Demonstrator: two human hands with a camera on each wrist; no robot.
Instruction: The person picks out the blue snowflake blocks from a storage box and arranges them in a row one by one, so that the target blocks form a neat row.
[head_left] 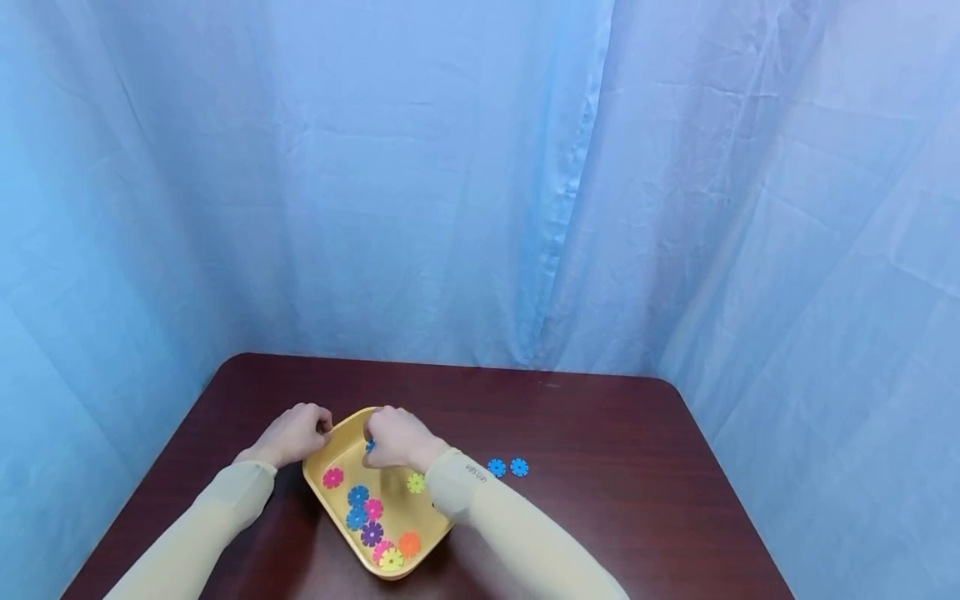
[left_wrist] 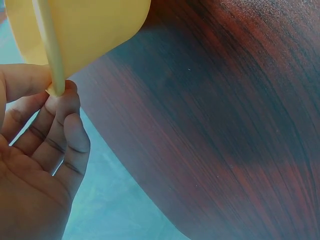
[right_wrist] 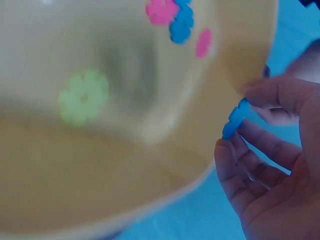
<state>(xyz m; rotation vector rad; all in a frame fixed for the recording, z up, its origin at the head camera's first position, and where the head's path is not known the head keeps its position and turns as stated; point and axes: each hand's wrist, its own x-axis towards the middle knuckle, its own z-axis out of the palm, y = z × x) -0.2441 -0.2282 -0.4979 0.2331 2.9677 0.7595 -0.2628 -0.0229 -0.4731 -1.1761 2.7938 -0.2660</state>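
A yellow tray [head_left: 390, 492] with raised walls lies on the table, turned at an angle. Its rim is pinched between the thumb and fingers of my left hand [left_wrist: 45, 120], at the tray's left far side. Above the tray's far end, my right hand [head_left: 401, 437] pinches a blue snowflake disc [right_wrist: 235, 118] between thumb and fingertips. Inside lie several notched plastic discs: a pink disc [head_left: 333, 477], a blue disc [head_left: 357, 496], a purple disc [head_left: 371, 533], an orange disc [head_left: 409, 544], a yellow disc [head_left: 392, 558] and a yellow-green disc [right_wrist: 84, 97].
Two blue discs [head_left: 507, 467] lie side by side on the dark wooden table [head_left: 615, 500], right of the tray and beyond my right forearm. Light blue curtains [head_left: 420, 183] surround the table at the back and sides.
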